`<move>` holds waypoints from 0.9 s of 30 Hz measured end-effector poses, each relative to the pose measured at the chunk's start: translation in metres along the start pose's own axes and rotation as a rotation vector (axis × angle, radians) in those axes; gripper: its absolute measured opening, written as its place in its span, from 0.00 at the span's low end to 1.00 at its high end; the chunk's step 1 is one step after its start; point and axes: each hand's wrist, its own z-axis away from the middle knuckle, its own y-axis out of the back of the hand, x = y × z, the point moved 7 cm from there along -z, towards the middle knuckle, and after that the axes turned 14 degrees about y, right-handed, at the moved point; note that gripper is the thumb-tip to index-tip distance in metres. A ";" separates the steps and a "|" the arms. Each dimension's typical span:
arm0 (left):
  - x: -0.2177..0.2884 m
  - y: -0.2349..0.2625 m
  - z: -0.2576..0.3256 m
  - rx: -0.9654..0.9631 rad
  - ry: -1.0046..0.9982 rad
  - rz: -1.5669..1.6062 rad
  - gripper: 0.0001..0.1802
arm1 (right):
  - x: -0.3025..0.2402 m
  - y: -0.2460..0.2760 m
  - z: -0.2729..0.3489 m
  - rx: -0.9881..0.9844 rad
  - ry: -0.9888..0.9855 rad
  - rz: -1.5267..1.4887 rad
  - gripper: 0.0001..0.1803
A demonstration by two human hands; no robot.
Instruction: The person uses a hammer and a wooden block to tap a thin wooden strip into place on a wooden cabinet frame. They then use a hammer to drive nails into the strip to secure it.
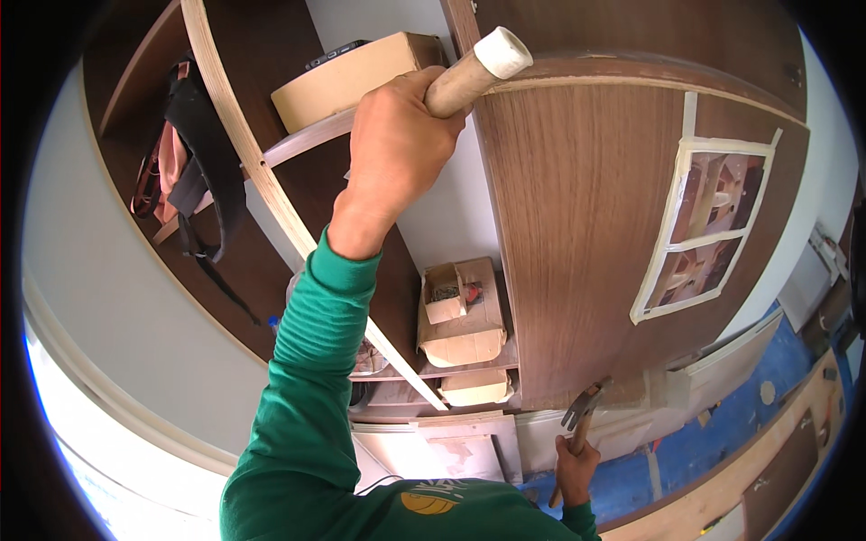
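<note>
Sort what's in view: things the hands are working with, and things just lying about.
In use:
left hand gripping a wooden handle
right hand holding a claw hammer
brown cabinet panel

Lying about:
cardboard boxes on the shelf
black-strapped bag

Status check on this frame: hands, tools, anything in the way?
Left hand shut on wooden handle against cabinet panel. Right hand shut on claw hammer at panel's lower edge. Nothing blocking.

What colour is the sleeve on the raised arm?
Green, seen in the head view: the sleeve leads up to the left hand gripping a wooden handle.
</note>
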 end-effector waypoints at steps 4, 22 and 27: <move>0.002 -0.002 0.002 0.008 0.004 -0.022 0.17 | -0.005 0.001 -0.004 -0.031 -0.023 -0.003 0.14; 0.023 -0.074 0.109 -0.741 -0.198 -0.036 0.30 | -0.013 0.022 0.011 -0.077 -0.049 0.089 0.17; -0.010 -0.101 0.149 -0.898 0.017 0.122 0.27 | -0.010 0.030 0.018 -0.066 -0.077 0.143 0.17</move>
